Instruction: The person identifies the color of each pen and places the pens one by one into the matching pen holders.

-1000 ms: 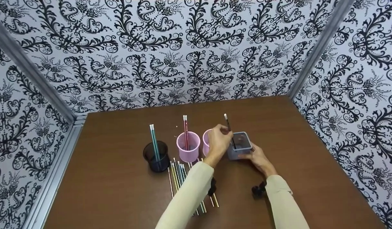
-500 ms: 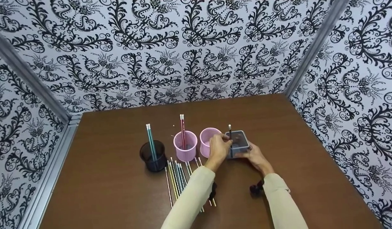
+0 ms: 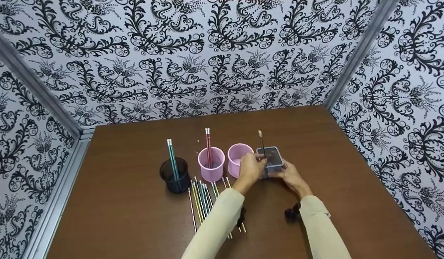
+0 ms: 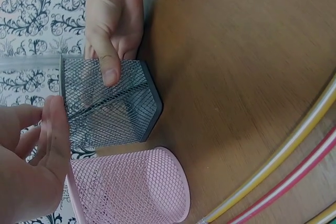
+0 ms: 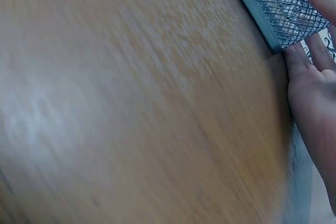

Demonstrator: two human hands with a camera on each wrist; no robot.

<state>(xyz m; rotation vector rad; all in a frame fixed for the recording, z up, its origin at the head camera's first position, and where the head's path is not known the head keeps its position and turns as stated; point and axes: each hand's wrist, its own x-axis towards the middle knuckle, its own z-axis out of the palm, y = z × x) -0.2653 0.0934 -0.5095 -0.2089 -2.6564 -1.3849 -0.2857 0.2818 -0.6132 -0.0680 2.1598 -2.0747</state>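
Note:
My left hand (image 3: 252, 168) pinches a dark pencil (image 3: 262, 143) with a whitish end at the rim of a square grey mesh pencil holder (image 3: 274, 157). In the left wrist view, the pencil's lower part runs as a dark slanted line inside the mesh. My right hand (image 3: 292, 177) grips the holder's side, its thumb laid across the mesh wall in the left wrist view. Just left of the holder stands a round pink mesh cup (image 3: 237, 153), partly hidden by my left hand.
Another pink cup (image 3: 211, 172) holds red pencils (image 3: 208, 144). A black mesh cup (image 3: 175, 183) with teal pencils (image 3: 173, 158) stands further left. Several loose pencils (image 3: 198, 199) lie on the brown table (image 3: 128, 201), partly under my left forearm. Patterned walls (image 3: 171, 72) enclose the back and sides.
Against the square holder, the pencil first went down, and its whitish end now stands higher again than half a second ago. The right hand keeps its grip on the holder.

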